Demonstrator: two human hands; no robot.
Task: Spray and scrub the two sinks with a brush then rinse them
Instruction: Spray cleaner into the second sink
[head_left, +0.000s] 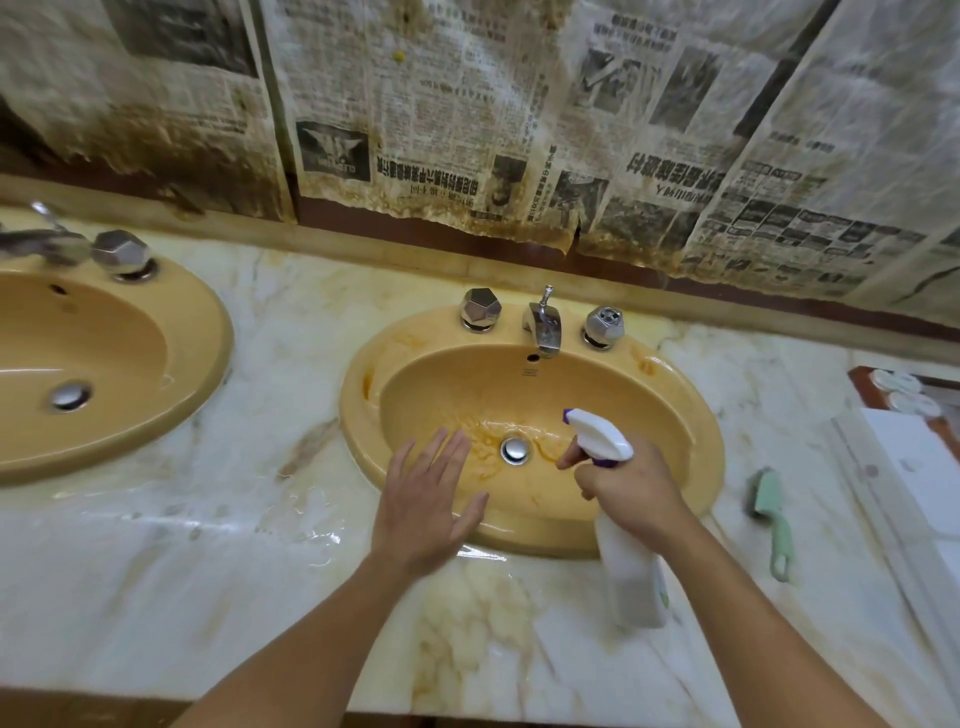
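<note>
Two mustard-yellow oval sinks sit in a marble counter. The right sink (691, 410) is in front of me, its bowl wet and streaked with orange stains around the chrome drain (515, 450). My right hand (631, 491) grips a white spray bottle (631, 566) by the neck, a finger on the trigger, its purple-tipped nozzle (569, 415) pointing into the bowl. My left hand (428, 499) hovers flat over the sink's front-left rim, fingers straight, holding nothing. The left sink (202, 364) lies at the left edge. A pale green scrub brush (774, 512) lies on the counter right of the right sink.
A chrome spout (544, 325) with two faceted knobs stands behind the right sink; another knob (122, 252) sits behind the left one. Stained newspaper (441, 114) covers the wall. A white board and a tray with round white lids (906, 392) sit at far right. The counter (260, 519) is wet.
</note>
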